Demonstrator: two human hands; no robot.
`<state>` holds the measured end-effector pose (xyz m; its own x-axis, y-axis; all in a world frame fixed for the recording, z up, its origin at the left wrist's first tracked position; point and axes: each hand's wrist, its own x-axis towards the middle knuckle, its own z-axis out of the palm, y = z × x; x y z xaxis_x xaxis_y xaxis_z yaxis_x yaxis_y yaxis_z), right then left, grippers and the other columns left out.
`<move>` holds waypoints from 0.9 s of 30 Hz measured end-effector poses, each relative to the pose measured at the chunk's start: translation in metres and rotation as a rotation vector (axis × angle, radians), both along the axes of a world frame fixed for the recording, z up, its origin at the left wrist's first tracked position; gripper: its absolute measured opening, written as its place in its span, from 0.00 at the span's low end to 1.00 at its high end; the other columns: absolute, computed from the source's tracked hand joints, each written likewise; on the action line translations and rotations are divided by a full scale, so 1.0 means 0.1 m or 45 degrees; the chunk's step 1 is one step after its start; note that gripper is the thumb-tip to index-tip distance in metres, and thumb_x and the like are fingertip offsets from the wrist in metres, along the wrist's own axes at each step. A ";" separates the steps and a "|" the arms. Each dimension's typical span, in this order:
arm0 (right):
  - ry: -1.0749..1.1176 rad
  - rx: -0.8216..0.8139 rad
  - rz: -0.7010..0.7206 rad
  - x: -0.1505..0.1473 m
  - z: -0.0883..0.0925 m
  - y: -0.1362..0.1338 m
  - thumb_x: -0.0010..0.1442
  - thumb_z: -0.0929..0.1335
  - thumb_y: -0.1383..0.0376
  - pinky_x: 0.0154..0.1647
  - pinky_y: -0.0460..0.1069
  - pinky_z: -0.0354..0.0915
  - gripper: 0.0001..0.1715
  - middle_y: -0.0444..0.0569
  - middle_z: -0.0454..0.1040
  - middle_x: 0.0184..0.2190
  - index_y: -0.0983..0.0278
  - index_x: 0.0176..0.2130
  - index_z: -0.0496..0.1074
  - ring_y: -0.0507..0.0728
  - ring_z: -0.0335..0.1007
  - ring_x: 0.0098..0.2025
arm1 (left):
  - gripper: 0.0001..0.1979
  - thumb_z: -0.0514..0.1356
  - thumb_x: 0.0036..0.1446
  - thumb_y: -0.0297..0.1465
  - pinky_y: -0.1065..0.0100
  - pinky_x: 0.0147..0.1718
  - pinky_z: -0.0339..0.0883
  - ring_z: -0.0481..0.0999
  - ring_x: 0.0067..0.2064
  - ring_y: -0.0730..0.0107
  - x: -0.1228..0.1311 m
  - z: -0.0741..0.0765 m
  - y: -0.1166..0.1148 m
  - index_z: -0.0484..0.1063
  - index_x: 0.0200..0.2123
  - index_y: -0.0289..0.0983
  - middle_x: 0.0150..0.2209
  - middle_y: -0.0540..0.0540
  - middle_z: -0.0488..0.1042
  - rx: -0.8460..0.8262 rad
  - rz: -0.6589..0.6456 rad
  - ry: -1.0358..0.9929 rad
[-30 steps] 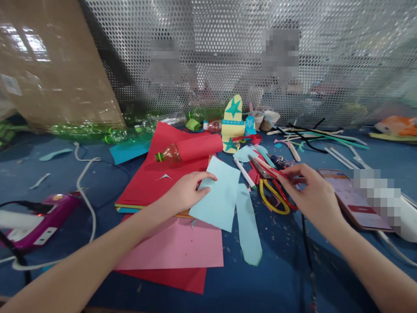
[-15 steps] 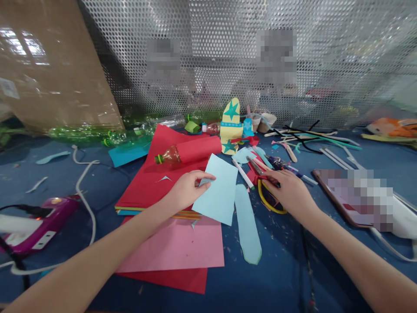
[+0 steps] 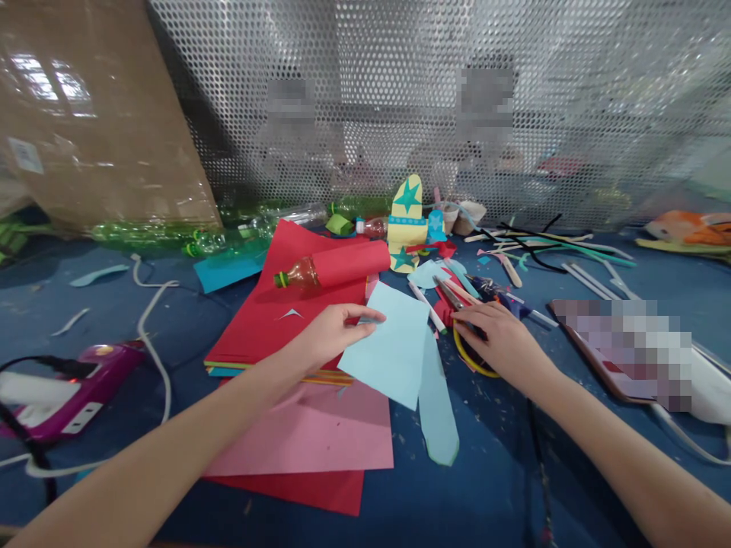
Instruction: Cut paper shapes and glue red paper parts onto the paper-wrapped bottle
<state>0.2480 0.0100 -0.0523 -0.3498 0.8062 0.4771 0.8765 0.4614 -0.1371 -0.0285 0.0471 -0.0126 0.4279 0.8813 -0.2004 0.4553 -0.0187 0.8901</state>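
My left hand [image 3: 327,336] pinches the left edge of a light blue sheet of paper [image 3: 394,346] between thumb and fingers. The sheet lies partly over the stacked coloured papers and over the top of a long rounded light blue cut-out [image 3: 438,415]. My right hand [image 3: 502,339] has its fingers bent round the dark handles of scissors [image 3: 450,293], whose metal blades point away to the upper left. Beneath that hand is a yellow ring [image 3: 474,361], partly hidden. Beside the blades lies a white marker [image 3: 427,306].
Red paper [image 3: 245,320] bears a bottle wrapped in red [image 3: 348,266]; pink paper [image 3: 320,438] lies nearer me. A yellow star-decorated rocket shape [image 3: 407,202] stands behind. At right is a phone [image 3: 594,358], at left a purple power strip [image 3: 85,396]. Green bottles [image 3: 137,232] line the perforated metal panel [image 3: 388,91].
The light blue sheet has shifted right and toward me, now covering the upper end of the long cut-out. My right hand's fingers have shifted slightly on the scissors' handles.
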 end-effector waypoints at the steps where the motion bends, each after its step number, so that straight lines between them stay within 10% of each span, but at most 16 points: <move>1: -0.001 0.006 0.008 0.00 0.00 0.00 0.62 0.63 0.68 0.43 0.60 0.71 0.12 0.56 0.81 0.36 0.65 0.37 0.76 0.63 0.76 0.38 | 0.15 0.58 0.53 0.35 0.64 0.40 0.66 0.75 0.42 0.60 0.00 0.00 0.00 0.76 0.43 0.36 0.43 0.43 0.78 -0.027 -0.011 -0.015; 19: 0.112 0.041 0.083 -0.29 0.12 -0.22 0.64 0.63 0.67 0.47 0.58 0.69 0.11 0.53 0.79 0.37 0.64 0.41 0.74 0.61 0.74 0.41 | 0.24 0.56 0.52 0.26 0.72 0.24 0.62 0.74 0.27 0.69 0.00 0.01 -0.04 0.67 0.55 0.38 0.31 0.48 0.75 -0.058 -0.150 0.029; 27: -0.188 0.060 -0.149 -0.08 0.05 -0.09 0.63 0.63 0.67 0.48 0.58 0.66 0.13 0.56 0.78 0.41 0.67 0.42 0.74 0.64 0.71 0.43 | 0.21 0.51 0.54 0.20 0.63 0.43 0.67 0.73 0.40 0.64 -0.08 -0.05 0.08 0.73 0.49 0.37 0.47 0.43 0.71 0.637 -0.002 0.568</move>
<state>0.2398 0.0005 -0.0470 -0.3242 0.8234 0.4659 0.9335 0.3582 0.0164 -0.0362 0.0556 -0.0179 0.4004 0.9133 0.0742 0.7772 -0.3813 0.5005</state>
